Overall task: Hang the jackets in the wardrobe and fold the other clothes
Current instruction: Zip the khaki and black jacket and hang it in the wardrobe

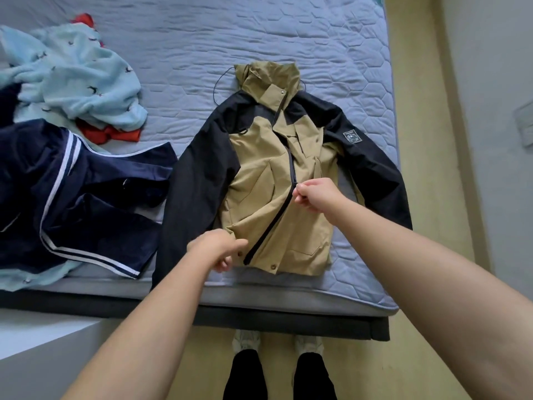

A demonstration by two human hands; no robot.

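A tan and black hooded jacket [259, 180] lies flat, front up, on the blue-grey quilted mattress [202, 47], its hem near the front edge. My right hand [314, 194] pinches the zipper at mid-chest, where the closed lower part of the black zip ends. My left hand [219, 249] grips the jacket's hem just left of the zip's bottom end. Left of the jacket lies a navy garment with white stripes [86, 197]. Behind it sits a crumpled light blue fleece [78, 73] over a red garment [112, 134].
The mattress's front edge and dark bed frame [288, 319] run just before my feet [277, 342]. A strip of yellowish floor [424, 168] lies right of the bed, bounded by a grey wall. A white surface [34, 336] sits at lower left.
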